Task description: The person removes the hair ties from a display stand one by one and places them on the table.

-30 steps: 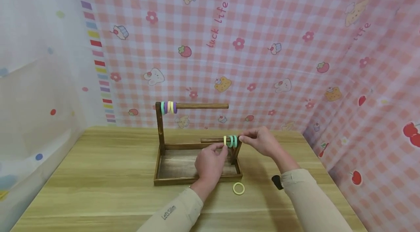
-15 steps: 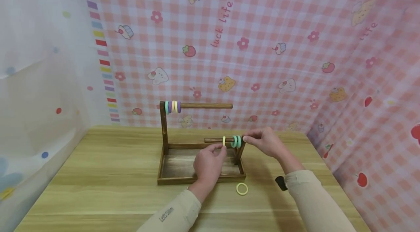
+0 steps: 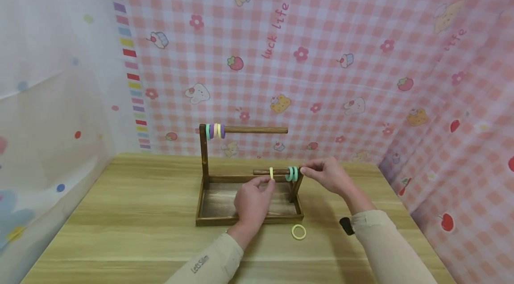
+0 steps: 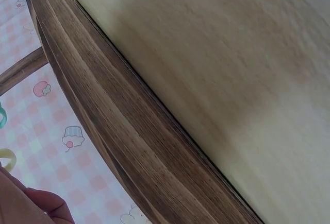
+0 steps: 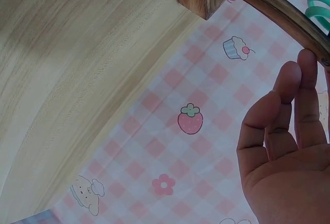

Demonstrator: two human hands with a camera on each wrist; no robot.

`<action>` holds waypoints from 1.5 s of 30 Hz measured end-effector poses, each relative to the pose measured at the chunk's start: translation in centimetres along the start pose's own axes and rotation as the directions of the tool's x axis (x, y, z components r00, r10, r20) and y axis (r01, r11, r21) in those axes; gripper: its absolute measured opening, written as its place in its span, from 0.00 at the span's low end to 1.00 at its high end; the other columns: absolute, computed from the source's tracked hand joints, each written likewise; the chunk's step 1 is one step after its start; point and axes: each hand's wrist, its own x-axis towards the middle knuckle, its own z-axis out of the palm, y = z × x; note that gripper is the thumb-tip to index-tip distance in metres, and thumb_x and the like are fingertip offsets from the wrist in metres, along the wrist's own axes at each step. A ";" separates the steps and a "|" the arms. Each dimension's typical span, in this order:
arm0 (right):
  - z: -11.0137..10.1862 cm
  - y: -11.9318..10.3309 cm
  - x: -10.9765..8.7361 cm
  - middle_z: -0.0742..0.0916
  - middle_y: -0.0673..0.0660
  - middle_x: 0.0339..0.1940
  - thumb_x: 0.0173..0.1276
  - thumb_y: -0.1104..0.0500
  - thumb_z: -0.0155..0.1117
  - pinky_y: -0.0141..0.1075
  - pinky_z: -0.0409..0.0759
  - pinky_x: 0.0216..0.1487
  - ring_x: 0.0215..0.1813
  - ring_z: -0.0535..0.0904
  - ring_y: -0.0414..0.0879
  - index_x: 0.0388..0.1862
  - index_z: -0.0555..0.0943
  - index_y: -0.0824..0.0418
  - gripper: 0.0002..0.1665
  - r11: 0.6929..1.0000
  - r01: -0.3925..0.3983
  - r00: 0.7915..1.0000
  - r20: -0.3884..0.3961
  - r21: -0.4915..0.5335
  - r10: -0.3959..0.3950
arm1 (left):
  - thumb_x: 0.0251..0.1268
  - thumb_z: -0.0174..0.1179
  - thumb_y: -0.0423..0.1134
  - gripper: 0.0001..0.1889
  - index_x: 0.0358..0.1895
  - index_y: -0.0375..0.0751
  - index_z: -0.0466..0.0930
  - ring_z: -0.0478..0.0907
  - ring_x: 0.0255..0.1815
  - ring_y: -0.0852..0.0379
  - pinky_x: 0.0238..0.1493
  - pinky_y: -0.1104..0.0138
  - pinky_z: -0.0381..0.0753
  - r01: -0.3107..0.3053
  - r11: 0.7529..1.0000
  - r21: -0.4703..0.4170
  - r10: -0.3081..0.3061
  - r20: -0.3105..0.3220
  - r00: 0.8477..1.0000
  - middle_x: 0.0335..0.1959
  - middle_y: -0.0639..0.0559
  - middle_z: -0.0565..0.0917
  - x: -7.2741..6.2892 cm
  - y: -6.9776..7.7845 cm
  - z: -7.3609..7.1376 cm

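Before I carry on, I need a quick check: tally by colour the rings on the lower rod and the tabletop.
Green rings: 2, both on the lower rod
Yellow: 2, one pinched ring around the rod, one flat ring on the tabletop
Total: 4

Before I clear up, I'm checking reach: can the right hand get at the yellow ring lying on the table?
Likely yes: nothing covers the loose ring, though the right hand touches the short post.
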 end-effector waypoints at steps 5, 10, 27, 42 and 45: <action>0.0 0.1 0.0 0.93 0.61 0.54 0.80 0.49 0.67 0.54 0.87 0.59 0.58 0.89 0.56 0.55 0.91 0.58 0.16 1.000 -0.014 1.000 0.007 0.005 0.014 | 0.68 0.72 0.47 0.07 0.41 0.53 0.96 0.66 0.12 0.66 0.20 0.67 0.64 -0.009 1.000 0.001 0.009 -0.009 1.000 0.09 0.61 0.74 0.1 -0.1 -0.4; 0.0 0.4 -0.2 0.93 0.60 0.53 0.80 0.50 0.68 0.53 0.88 0.58 0.57 0.90 0.56 0.54 0.92 0.57 0.15 1.000 -0.003 1.000 0.012 -0.008 0.003 | 0.69 0.71 0.46 0.07 0.42 0.51 0.95 0.60 0.10 0.65 0.17 0.69 0.56 -0.012 1.000 0.008 0.012 0.003 1.000 0.08 0.63 0.69 0.0 -0.4 -1.0; 0.0 0.2 0.1 0.93 0.61 0.53 0.80 0.49 0.68 0.53 0.88 0.58 0.58 0.89 0.57 0.55 0.91 0.59 0.17 1.000 -0.003 1.000 0.008 -0.005 0.003 | 0.69 0.68 0.43 0.08 0.42 0.47 0.95 0.59 0.10 0.67 0.16 0.70 0.55 -0.037 0.998 0.056 0.038 -0.025 0.999 0.07 0.65 0.67 0.7 -1.3 -2.5; 0.0 0.2 0.0 0.93 0.61 0.54 0.80 0.48 0.68 0.53 0.88 0.58 0.58 0.89 0.57 0.55 0.91 0.58 0.17 1.000 -0.016 1.000 0.015 -0.006 0.016 | 0.70 0.69 0.43 0.08 0.40 0.47 0.95 0.65 0.11 0.65 0.17 0.68 0.61 -0.032 0.996 0.087 0.035 -0.035 0.999 0.09 0.60 0.76 1.5 -1.9 -3.2; 0.0 0.2 0.0 0.93 0.61 0.54 0.80 0.49 0.68 0.53 0.88 0.58 0.58 0.89 0.57 0.55 0.91 0.58 0.17 1.000 -0.015 1.000 0.014 -0.008 0.015 | 0.70 0.68 0.44 0.08 0.41 0.47 0.95 0.65 0.11 0.65 0.16 0.68 0.59 -0.028 0.996 0.082 0.030 -0.026 0.999 0.08 0.60 0.75 1.5 -1.9 -3.4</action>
